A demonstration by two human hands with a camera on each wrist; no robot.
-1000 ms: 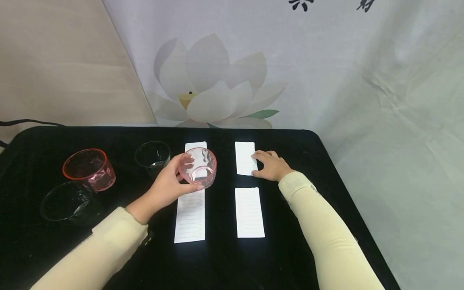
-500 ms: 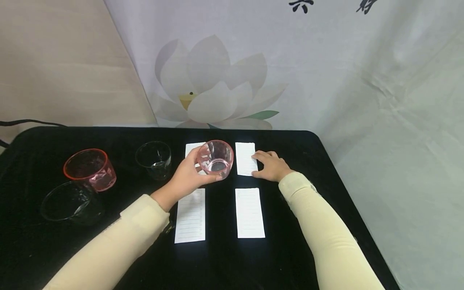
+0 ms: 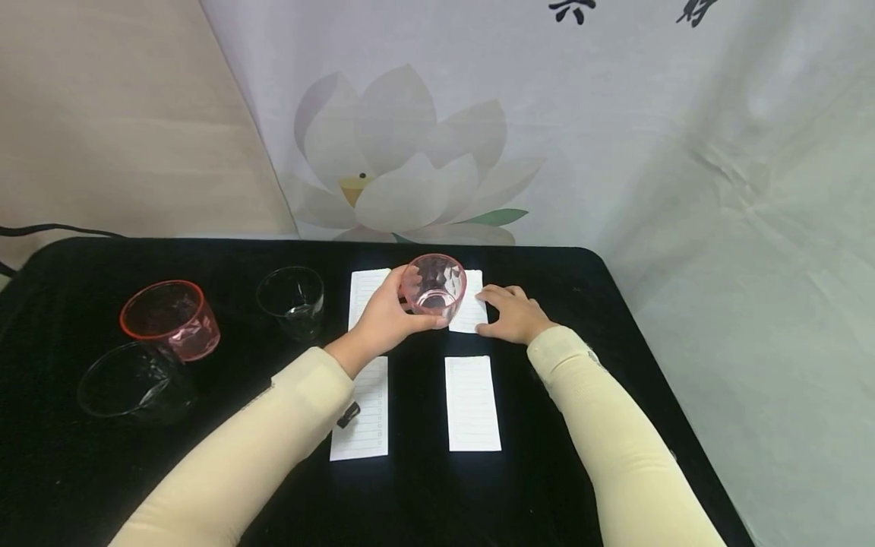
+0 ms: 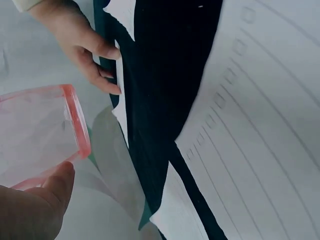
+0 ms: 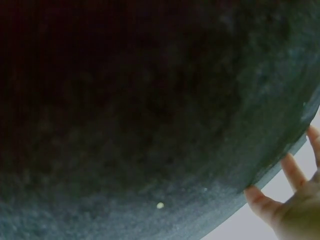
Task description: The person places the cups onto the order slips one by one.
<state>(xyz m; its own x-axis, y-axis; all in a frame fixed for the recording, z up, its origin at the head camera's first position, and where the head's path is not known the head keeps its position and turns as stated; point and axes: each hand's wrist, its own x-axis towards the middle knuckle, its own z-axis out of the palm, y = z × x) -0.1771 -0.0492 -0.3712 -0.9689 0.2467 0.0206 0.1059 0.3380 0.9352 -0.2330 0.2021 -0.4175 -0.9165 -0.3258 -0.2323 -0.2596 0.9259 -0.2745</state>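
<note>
My left hand [image 3: 378,325] grips a pink-tinted clear glass cup [image 3: 435,296] by its left side, thumb at the front and fingers behind. The cup is held up and overlaps the small lined paper slip [image 3: 472,315] at the back right in the head view. In the left wrist view the cup's thick pink rim [image 4: 75,122] shows beyond my thumb. On the slip's right edge rest the fingertips of my right hand [image 3: 511,313], its fingers spread and slightly bent. The right wrist view catches only part of that hand [image 5: 300,200] beside the dark tabletop.
Two more lined slips lie at the left, one at the back [image 3: 364,292] and one in front [image 3: 365,437]; another [image 3: 473,406] lies front right. Further left on the black table [image 3: 424,501] stand a red-rimmed cup [image 3: 194,334] and clear glasses [image 3: 301,315]. A curtain hangs behind.
My left hand has carried the pink cup rightward and slightly back, from over the left slips to over the back right slip. The right hand has stayed at that slip's edge.
</note>
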